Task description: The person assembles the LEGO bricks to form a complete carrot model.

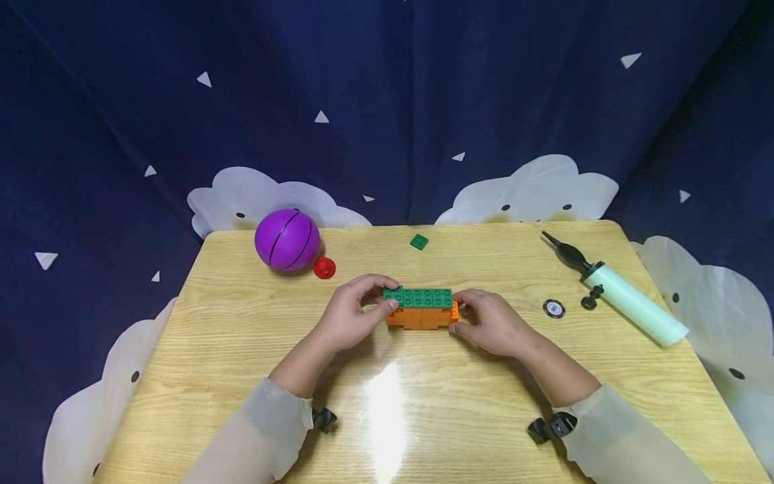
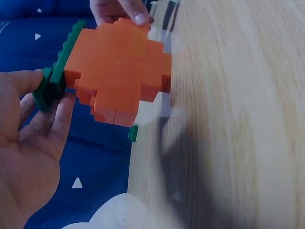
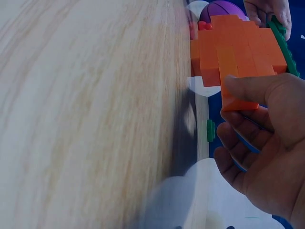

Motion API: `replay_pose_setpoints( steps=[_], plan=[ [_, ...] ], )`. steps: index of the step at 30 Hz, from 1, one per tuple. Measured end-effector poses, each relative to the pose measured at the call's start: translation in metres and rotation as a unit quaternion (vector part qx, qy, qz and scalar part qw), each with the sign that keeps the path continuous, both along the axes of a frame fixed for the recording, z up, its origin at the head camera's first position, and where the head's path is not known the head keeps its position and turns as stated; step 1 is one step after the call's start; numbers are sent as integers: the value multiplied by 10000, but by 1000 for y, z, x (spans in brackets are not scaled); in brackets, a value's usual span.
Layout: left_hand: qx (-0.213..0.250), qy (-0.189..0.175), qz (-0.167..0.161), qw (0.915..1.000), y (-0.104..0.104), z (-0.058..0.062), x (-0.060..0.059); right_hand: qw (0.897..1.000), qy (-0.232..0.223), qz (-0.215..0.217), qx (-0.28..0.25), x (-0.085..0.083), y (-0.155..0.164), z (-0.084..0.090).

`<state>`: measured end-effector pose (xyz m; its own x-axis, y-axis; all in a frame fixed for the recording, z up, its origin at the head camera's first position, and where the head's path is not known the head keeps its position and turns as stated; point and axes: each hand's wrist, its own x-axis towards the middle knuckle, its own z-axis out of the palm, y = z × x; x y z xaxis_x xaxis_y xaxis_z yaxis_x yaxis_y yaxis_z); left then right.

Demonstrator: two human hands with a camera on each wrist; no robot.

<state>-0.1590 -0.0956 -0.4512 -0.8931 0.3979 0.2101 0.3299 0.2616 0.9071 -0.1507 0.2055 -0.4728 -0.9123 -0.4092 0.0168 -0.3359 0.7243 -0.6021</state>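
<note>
Orange brick block [image 1: 421, 318] with a green strip [image 1: 418, 297] on top sits at the wooden table's [image 1: 242, 336] centre. The left hand [image 1: 351, 314] pinches its nine o'clock end and the right hand [image 1: 491, 321] clamps its three o'clock end, fingers curled, seemingly to steady it. A loose green brick [image 1: 419, 241] lies at twelve o'clock.

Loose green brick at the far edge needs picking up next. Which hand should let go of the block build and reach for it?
Probably the right hand: the loose green brick lies slightly to its side. The left hand pinches the build's green top end and could keep it steady. It's close, though.
</note>
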Motion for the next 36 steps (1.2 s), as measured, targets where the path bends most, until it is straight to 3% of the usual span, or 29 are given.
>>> replay_pose_setpoints(
  steps=[7,19,24,31,36],
  plan=[
    [289,-706,216,9969,3,2,1,10000,36,-7,18,-1,0,1],
    [538,-987,302,9932,6,0,0,10000,69,-16,46,-1,1,0],
    [532,-988,283,9933,4,-3,0,10000,26,-3,-9,-1,1,-1],
    [472,-518,230,9973,-1,-12,0,10000,-48,21,-78,-1,0,0],
    [387,-638,312,9967,-6,-19,0,9999,-102,17,-119,-1,1,-1]
  ],
)
